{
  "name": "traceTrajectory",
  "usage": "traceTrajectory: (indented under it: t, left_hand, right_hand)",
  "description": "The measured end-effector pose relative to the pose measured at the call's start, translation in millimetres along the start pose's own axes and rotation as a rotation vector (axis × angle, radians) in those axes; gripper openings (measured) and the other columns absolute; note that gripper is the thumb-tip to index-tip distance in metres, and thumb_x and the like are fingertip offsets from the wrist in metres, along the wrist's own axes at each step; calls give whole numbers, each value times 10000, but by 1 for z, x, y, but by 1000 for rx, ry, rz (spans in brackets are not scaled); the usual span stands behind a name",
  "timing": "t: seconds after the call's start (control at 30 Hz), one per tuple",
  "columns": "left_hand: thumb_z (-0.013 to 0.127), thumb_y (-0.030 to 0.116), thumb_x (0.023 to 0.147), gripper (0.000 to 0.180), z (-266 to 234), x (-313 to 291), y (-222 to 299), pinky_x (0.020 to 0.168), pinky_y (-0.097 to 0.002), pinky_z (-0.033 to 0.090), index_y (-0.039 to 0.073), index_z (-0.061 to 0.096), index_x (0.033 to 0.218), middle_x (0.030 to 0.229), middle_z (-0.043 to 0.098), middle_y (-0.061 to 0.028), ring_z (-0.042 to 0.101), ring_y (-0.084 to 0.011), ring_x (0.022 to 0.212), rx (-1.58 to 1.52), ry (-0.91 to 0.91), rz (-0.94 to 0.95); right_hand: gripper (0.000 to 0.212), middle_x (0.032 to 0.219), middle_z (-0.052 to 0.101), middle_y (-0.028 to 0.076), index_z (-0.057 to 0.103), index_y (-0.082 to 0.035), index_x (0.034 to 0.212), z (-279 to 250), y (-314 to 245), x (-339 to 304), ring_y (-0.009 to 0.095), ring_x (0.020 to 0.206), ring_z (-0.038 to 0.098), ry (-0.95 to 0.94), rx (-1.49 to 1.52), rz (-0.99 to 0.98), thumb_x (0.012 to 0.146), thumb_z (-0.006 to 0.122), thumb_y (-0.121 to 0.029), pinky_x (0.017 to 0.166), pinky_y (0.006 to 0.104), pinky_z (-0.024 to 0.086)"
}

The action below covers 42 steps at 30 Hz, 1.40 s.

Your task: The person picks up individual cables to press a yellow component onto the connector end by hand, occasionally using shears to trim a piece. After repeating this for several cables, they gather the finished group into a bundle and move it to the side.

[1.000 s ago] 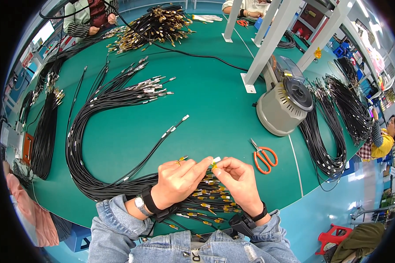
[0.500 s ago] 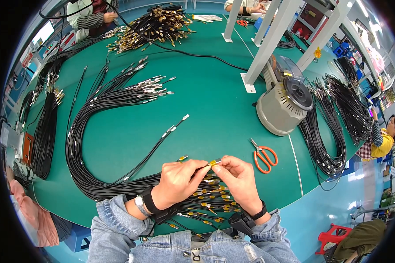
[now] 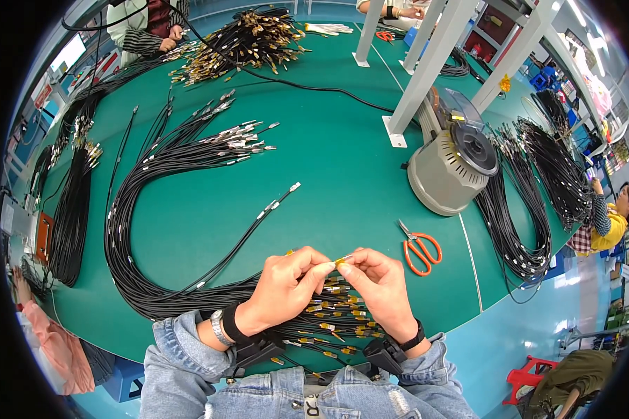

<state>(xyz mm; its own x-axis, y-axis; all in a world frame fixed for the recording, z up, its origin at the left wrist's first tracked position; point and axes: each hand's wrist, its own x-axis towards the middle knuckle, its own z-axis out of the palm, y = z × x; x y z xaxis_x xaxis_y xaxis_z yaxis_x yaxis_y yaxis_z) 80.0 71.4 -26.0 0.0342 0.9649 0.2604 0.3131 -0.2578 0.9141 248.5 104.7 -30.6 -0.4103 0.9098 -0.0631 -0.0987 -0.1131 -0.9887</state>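
Above the near edge of the green table, my left hand (image 3: 292,283) and my right hand (image 3: 377,283) meet, both pinched closed on the end of a black cable. A short piece of yellow tape (image 3: 341,261) on that cable end shows between my fingertips; the rest of the end is hidden by the fingers. Below my hands lies a bundle of black cable ends with yellow tape (image 3: 332,318). The bundle's long black cables (image 3: 122,230) curve round to the left and back, where their ends carry white labels (image 3: 241,137). One cable (image 3: 262,215) lies apart from them.
Orange-handled scissors (image 3: 421,250) lie right of my hands. Behind them stands a grey round machine (image 3: 451,171) beside white metal posts (image 3: 426,77). More cable bundles lie at the left (image 3: 73,216), far side (image 3: 248,42) and right (image 3: 521,223). Other people sit around the table.
My left fingers have moved slightly right, closer to my right fingertips, covering more of the cable end. My right hand stays nearly in place. Across the table, a co-worker's hands have shifted.
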Motion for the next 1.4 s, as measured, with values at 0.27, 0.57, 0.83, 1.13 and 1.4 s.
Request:
traceTrajectory:
  t: [0.27, 0.57, 0.83, 1.13, 1.4]
  left_hand:
    - [534, 143, 920, 183, -13, 7, 3, 407, -225, 335, -2, 591, 825, 545, 554, -5, 469, -44, 463, -269, -210, -267]
    - [486, 164, 949, 210, -17, 10, 0, 397, -193, 308, -4, 582, 867, 575, 561, -15, 409, -32, 426, -437, -320, -416]
    - [464, 176, 959, 229, -15, 11, -6, 398, -185, 323, -11, 577, 889, 611, 585, -36, 425, -33, 424, -467, -341, -415]
    - [444, 210, 973, 268, -20, 12, 2, 412, -187, 329, 7, 571, 852, 609, 586, -35, 431, -41, 424, -545, -381, -478]
    - [433, 246, 979, 304, -14, 8, 1, 408, -185, 326, 18, 564, 826, 588, 574, -25, 418, -38, 413, -493, -358, -405]
  right_hand:
    - [75, 855, 607, 12, 611, 12, 886, 0, 1, -1, 67, 790, 561, 4, -58, -48, 848, 635, -48, 707, 208, 453]
    - [85, 865, 624, 26, 620, 14, 890, -1, -4, 0, 74, 782, 569, -28, 136, 67, 843, 641, -53, 708, 211, 457]
    - [131, 851, 623, 22, 623, 18, 927, -1, 4, 3, 69, 753, 569, 36, -84, -1, 831, 658, -64, 694, 207, 459]
    - [257, 952, 587, 51, 598, 12, 1043, -3, 5, 6, 99, 837, 558, -32, -144, -161, 807, 676, -54, 719, 212, 452]
    - [191, 941, 573, 64, 601, 28, 967, 4, 9, 6, 137, 851, 564, -54, -8, -177, 789, 667, 14, 739, 246, 470]
